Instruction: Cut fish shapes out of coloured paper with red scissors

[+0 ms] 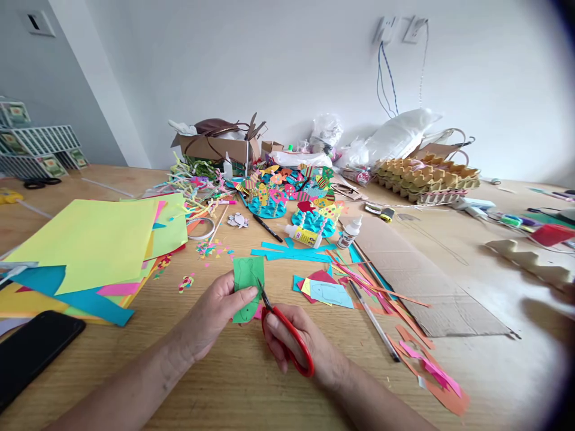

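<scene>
My left hand point(218, 308) pinches a green piece of paper point(248, 269) upright, its thumb across the front. Dark pencil-like outlines are drawn on the paper; they look like a fish shape. A bit of pink paper point(258, 312) shows behind its lower edge. In my right hand point(291, 335) are red-handled scissors point(297, 344), fingers in the loops. The blades point up and left at the paper's right edge, beside my left thumb. How far the blades are parted is hard to make out.
Colored sheets point(90, 239) and a black phone point(38, 353) lie left. Ahead are paper fish decorations point(309, 206), glue bottles point(349, 232) and blue strips point(291, 254). Small cut cards point(330, 292), a pen point(375, 320), scraps point(431, 371), cardboard point(422, 281) and egg trays point(426, 179) lie right.
</scene>
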`<state>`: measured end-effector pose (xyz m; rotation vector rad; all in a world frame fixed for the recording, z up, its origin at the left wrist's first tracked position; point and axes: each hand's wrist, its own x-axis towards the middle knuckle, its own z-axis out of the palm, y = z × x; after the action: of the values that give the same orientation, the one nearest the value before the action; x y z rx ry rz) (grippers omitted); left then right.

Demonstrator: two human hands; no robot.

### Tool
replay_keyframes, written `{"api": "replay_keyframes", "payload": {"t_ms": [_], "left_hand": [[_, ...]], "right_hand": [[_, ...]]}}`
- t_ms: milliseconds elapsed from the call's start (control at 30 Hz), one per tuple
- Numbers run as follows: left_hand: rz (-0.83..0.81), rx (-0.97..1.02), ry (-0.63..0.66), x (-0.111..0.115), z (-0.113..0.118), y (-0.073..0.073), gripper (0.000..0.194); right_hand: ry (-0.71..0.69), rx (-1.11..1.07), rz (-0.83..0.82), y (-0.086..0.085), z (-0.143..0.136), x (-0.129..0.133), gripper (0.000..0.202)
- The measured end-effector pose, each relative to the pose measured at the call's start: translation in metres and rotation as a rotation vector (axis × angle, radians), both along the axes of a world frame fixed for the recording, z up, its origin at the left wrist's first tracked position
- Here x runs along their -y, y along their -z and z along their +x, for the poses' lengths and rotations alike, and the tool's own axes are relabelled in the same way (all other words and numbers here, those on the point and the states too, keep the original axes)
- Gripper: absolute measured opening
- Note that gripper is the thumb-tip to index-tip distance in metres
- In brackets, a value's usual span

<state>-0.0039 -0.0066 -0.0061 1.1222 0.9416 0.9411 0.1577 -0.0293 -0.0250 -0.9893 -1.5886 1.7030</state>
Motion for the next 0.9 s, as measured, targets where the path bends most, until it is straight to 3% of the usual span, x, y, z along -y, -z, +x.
{"api": "replay_keyframes", "payload": {"t_ms": [333,900], "left_hand": [[-0.028,0.002,-0.035,0.0021,0.0027,-0.0022,0.021],[-0.061,0.025,-0.069,0.0081,0.0077,-0.0025,0.023]], "right_hand": [[-0.042,-0.038,0.021,0.0044,0.0014,-0.0006,0.049],[0.0,-0.034,0.004,0.004,-0.001,0.0019,0.05]]}}
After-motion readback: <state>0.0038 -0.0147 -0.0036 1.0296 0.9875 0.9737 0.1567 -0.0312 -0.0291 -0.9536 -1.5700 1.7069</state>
